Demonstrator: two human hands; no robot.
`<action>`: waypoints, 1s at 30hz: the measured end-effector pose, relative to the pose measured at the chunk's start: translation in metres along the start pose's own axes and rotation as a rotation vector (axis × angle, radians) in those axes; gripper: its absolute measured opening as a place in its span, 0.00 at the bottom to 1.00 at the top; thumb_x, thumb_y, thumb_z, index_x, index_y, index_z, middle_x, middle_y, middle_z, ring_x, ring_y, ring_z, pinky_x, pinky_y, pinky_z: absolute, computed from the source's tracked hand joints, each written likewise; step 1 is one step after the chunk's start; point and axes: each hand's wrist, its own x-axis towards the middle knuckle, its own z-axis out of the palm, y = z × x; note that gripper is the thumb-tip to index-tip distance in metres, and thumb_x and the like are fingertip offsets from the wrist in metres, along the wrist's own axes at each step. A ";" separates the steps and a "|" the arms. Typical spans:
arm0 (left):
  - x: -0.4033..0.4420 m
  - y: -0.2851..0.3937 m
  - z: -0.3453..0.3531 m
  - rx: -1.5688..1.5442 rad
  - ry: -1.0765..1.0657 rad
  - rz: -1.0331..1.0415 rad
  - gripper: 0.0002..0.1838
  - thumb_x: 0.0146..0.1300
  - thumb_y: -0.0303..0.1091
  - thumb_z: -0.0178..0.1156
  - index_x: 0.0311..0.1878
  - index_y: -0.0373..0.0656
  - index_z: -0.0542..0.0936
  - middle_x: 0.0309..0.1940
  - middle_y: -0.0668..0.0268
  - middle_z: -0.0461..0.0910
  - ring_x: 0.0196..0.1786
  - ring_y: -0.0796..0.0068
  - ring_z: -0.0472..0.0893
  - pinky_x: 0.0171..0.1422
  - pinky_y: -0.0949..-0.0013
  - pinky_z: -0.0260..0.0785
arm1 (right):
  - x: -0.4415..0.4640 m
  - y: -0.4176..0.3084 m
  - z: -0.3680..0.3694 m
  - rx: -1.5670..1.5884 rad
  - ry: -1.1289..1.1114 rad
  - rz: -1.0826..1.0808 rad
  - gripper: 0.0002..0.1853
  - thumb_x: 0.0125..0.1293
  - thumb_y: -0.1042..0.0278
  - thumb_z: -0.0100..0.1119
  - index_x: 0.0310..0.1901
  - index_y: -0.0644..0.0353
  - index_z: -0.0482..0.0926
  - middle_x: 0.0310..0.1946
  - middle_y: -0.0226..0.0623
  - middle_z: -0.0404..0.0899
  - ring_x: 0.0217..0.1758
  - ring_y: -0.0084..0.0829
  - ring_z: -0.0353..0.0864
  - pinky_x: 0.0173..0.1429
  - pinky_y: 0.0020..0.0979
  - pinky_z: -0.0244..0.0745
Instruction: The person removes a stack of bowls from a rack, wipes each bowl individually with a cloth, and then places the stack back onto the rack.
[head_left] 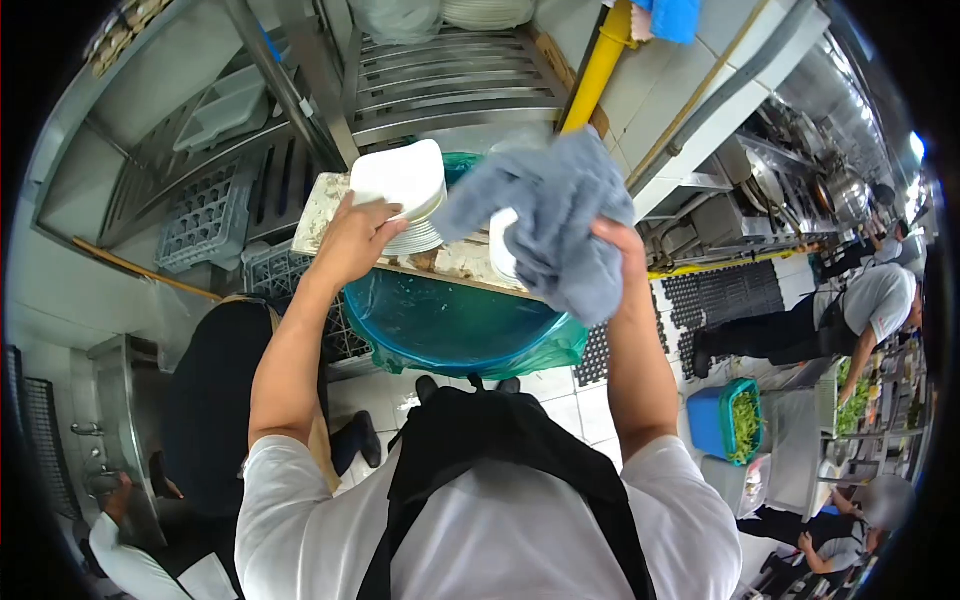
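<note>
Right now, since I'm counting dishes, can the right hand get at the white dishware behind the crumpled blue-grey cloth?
Probably not: the right hand holds the blue-grey cloth, which partly hides the white dishware.

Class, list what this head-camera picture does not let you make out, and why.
All in the head view:
Right hand: fingers mostly hidden by the crumpled grey-blue cloth.
White glossy dishware: right part hidden by the cloth.
Cloth's left end: blurred.
Round green plastic-lined bin: far part hidden by the worn off-white board.
Stacked white plates: cut off by the top edge.
</note>
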 end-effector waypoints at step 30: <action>-0.010 0.150 0.054 -1.592 0.157 0.167 0.30 0.68 0.39 0.57 0.68 0.34 0.64 0.64 0.56 0.70 0.68 0.59 0.68 0.73 0.54 0.57 | 0.026 0.106 -0.039 -0.058 0.350 -0.385 0.19 0.73 0.55 0.50 0.57 0.58 0.74 0.52 0.32 0.76 0.52 0.23 0.75 0.57 0.28 0.71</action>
